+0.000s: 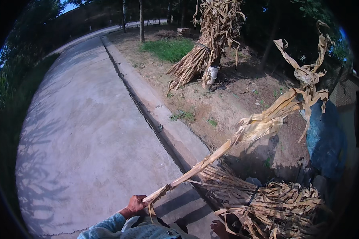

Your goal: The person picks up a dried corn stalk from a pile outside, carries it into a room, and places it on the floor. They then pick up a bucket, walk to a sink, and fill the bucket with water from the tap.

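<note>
Dry corn stalk (227,145) is in my left hand (135,205), which closes around its lower end. It slants up to my right, its pale leaves hanging over the bare soil (227,103). My right hand (220,228) is low beside the tied bundle of stalks (267,203); its grip I cannot tell. Another bundle (211,40) stands against a tree beyond the concrete path (87,131).
</note>
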A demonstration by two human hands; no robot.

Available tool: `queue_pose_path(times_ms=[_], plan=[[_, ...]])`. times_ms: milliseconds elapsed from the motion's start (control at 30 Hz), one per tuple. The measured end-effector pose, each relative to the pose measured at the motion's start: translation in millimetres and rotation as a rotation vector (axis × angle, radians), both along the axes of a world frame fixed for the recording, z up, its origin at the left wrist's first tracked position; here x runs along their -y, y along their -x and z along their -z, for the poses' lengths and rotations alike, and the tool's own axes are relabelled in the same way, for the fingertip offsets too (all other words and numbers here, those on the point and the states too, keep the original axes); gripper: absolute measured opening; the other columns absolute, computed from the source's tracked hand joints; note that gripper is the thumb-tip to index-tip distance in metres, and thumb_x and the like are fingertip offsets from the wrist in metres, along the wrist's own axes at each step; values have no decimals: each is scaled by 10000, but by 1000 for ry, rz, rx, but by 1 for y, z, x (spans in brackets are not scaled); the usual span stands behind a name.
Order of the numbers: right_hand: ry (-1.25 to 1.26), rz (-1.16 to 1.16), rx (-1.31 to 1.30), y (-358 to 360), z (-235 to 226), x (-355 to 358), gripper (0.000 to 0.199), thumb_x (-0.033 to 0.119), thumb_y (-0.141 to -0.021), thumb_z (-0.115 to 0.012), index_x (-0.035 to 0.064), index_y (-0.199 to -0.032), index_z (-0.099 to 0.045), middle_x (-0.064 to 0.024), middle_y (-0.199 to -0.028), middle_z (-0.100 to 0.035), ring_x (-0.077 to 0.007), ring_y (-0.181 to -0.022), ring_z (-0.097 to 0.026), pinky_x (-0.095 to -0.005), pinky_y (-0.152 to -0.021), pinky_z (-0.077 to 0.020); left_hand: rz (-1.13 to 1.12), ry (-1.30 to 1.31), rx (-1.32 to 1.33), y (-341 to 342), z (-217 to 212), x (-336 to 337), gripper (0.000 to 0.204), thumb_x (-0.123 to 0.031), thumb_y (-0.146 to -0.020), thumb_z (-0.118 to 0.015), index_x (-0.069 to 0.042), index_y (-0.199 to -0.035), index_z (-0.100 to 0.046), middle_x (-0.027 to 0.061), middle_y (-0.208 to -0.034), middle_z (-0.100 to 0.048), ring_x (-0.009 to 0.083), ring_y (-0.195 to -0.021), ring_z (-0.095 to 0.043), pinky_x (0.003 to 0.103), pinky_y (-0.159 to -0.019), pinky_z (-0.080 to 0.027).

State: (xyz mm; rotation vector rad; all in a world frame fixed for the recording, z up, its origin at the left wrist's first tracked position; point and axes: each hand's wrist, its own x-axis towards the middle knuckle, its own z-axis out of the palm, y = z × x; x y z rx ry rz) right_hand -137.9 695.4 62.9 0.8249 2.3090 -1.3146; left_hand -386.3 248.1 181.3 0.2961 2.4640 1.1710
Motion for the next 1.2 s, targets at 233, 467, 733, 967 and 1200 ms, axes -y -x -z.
queue_pose_path(times_ms=[233, 467, 733, 967, 1200], plan=[[111, 48, -89, -121, 56, 103, 343, 11, -810, -569, 64, -1145, -516, -82, -797, -610, -114, -602, -549, -241, -475, -458, 102, -92, 4, 23, 44, 89, 376, -451, -746, -654, -79, -800, -635, 145, -618, -577, 314, -561, -571, 376, -528, -446], [505, 366, 299, -98, -48, 248, 418, 104, -814, -594, 54, -1210, -471, -102, -892, -617, -160, -721, -599, -263, -547, -498, 234, -187, 174, 33, 69, 159, 289, -358, -756, -668, -86, -849, -637, 122, -607, -553, 189, -530, -516, 310, -551, -434], [391, 307, 46, -100, -35, 275, 360, 95, -837, -556, 109, -1193, -510, -42, -894, -624, -122, -732, -596, -238, -555, -488, 285, -480, 328, 3, 62, 197, 192, -170, -754, -682, -40, -895, -672, -28, -657, -602, 35, -603, -488, 238, -560, -437], [492, 502, 170, -215, 53, 286, 322, 109, -834, -583, 125, -1153, -538, -51, -839, -630, -143, -714, -596, -269, -524, -486, 288, -416, 396, -49, 32, 187, 340, -348, -772, -711, -78, -979, -689, -12, -732, -654, 41, -626, -535, 231, -554, -459], [224, 418, 195, -289, 73, 308, 453, 331, -771, -671, 57, -1115, -564, -76, -715, -598, -136, -587, -569, -283, -545, -477, 175, -208, 506, -82, -68, 191, 270, -187, -741, -730, 2, -930, -686, 3, -741, -658, 40, -676, -559, 218, -596, -464]])
